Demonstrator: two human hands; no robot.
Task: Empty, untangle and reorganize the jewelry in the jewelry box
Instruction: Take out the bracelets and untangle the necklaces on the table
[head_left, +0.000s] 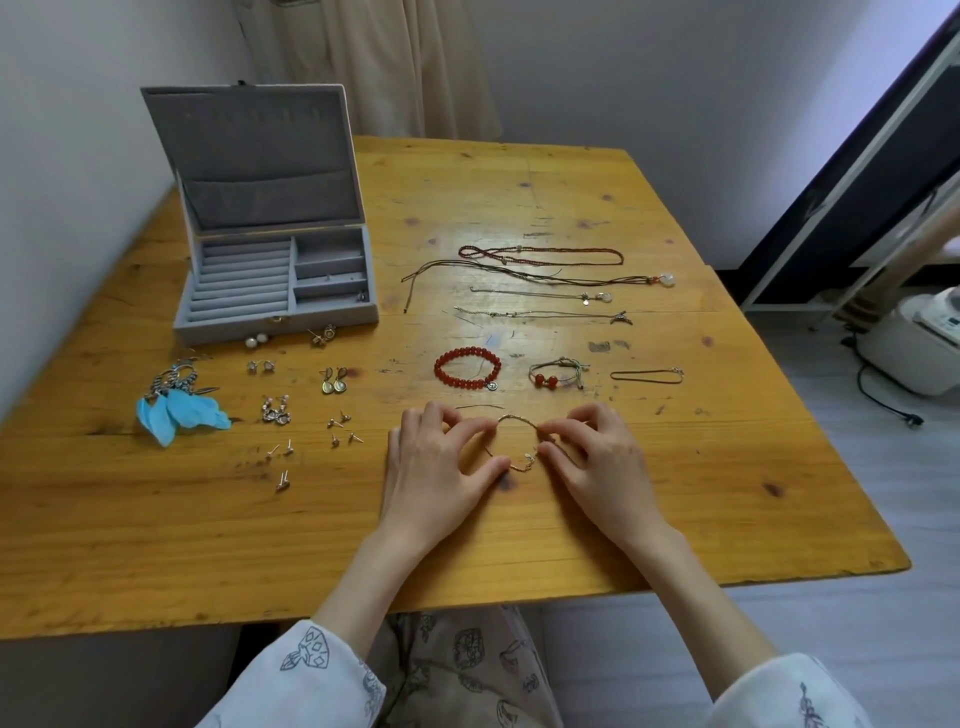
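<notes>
A thin gold chain bracelet (511, 448) lies looped on the yellow wooden table (675, 467), well in front of the open grey felt jewelry box (275, 291). The left hand (441, 467) and right hand (597, 462) pinch its sides; bare wood stretches toward the near edge.

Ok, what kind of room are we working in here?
Most likely a room in a home: a worn wooden table pushed into a corner, a pale curtain behind it, and a white household appliance on the floor to the right.
</notes>
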